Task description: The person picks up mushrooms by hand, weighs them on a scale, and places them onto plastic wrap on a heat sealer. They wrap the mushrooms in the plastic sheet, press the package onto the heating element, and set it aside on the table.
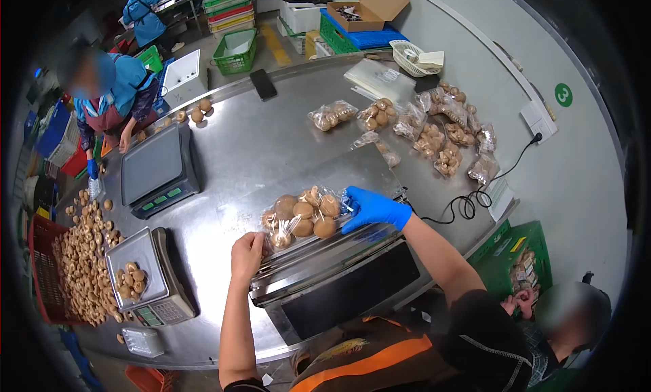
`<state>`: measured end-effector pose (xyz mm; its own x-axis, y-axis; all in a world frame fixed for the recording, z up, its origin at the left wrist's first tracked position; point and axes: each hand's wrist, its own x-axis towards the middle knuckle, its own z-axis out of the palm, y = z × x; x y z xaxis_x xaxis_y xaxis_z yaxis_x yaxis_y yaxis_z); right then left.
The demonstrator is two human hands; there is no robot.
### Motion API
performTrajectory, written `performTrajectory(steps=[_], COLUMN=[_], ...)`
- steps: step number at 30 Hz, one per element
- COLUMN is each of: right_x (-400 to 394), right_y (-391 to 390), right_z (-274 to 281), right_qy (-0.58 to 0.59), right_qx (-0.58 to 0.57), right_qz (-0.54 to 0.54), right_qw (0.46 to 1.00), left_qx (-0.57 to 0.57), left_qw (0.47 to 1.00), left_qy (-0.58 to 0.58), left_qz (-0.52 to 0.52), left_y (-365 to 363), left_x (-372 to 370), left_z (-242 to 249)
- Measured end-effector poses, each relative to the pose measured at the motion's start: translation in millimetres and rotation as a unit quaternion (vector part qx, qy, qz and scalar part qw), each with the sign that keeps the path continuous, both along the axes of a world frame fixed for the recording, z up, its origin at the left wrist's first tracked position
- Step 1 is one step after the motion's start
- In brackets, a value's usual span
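Note:
A clear plastic bag of brown mushrooms [303, 215] is stretched between my two hands, above the front edge of a metal sealing machine [325, 263]. My bare left hand [247, 255] pinches the bag's left end. On the right side, my right hand [369, 209], in a blue glove, grips the other end with its fingers closed round the plastic. Several filled bags of mushrooms [430, 140] lie at the back right of the metal table [237, 148].
Two scales [154, 167] and a loose mushroom heap [85, 256] are at the left. A black cable [468, 203] curls at the right. One co-worker [119, 87] stands across at the left; another person [569, 317] is at the lower right by a green crate [512, 256].

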<state>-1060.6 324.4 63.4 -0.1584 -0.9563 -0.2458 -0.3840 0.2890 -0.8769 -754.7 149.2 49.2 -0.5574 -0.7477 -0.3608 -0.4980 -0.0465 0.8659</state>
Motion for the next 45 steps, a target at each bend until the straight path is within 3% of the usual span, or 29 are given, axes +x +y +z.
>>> performTrajectory(steps=[2,4,8,11,14,17,19,21,23,25,27,29,32,35,37,39,43,45], right_x=[10.9,20.8,22.9,25.7,22.2,1.1,-10.5,-6.3,2.3,8.0,19.0,36.9,76.9,94.5,110.7,128.4,136.4,151.4], right_y=[-0.7,-2.1,-4.4,-7.4,-9.7,-17.2,-19.2,-21.5,-24.5,-15.7,3.0,37.7,87.3,135.1,161.4,178.8,189.7,189.2], right_z=[-0.2,-0.9,-3.6,-5.6,-26.6,-26.5,-7.6,-0.3,4.9,-1.1,-1.2,10.9,64.7,49.4,28.4,6.8,-19.8,-22.0], right_qy=[0.051,0.082,0.034,0.089,0.1,0.051,-0.154,-0.178,-0.157,-0.106,-0.054,-0.225,-0.224,-0.32,-0.237,-0.267,-0.292,-0.213], right_qx=[0.003,-0.039,-0.057,-0.031,-0.082,-0.064,0.082,0.088,0.106,0.088,0.07,0.06,0.096,0.17,0.238,0.158,0.127,0.055], right_qz=[0.002,-0.075,-0.095,-0.113,-0.148,-0.106,-0.076,-0.077,-0.159,-0.152,-0.149,-0.191,-0.209,-0.203,-0.218,-0.279,-0.307,-0.387], right_qw=[0.999,0.993,0.993,0.989,0.98,0.991,0.982,0.977,0.969,0.979,0.985,0.954,0.947,0.91,0.916,0.909,0.897,0.896], left_qx=[-0.02,-0.042,-0.074,-0.107,-0.1,-0.016,-0.106,-0.143,-0.183,-0.168,-0.048,0.076,0.191,0.226,0.163,0.066,-0.025,-0.062], left_qw=[0.999,0.997,0.994,0.991,0.991,0.999,0.991,0.986,0.978,0.981,0.993,0.989,0.977,0.973,0.986,0.998,0.997,0.995], left_qy=[-0.031,-0.058,-0.079,-0.084,-0.081,-0.038,-0.041,-0.032,-0.063,-0.051,0.04,0.079,0.073,0.034,-0.033,-0.023,-0.001,0.0], left_qz=[-0.007,0.003,-0.003,-0.021,-0.042,0.018,0.073,0.083,0.076,0.084,0.1,0.099,0.057,0.031,-0.003,-0.002,0.067,0.081], left_y=[0.6,1.6,1.0,-0.7,-2.4,-4.7,2.2,7.2,8.8,7.5,8.6,25.8,64.9,106.9,133.2,158.0,176.5,180.8], left_x=[-1.9,-4.3,-2.1,-3.8,-2.8,-3.1,-7.4,-13.4,-20.1,-18.2,-6.4,12.4,47.2,80.9,94.7,100.6,92.2,88.8], left_z=[2.5,4.0,-2.3,0.8,1.2,-3.0,1.7,-4.7,-7.8,-10.3,-12.9,2.7,28.8,30.9,25.0,-3.3,-15.9,-14.3])
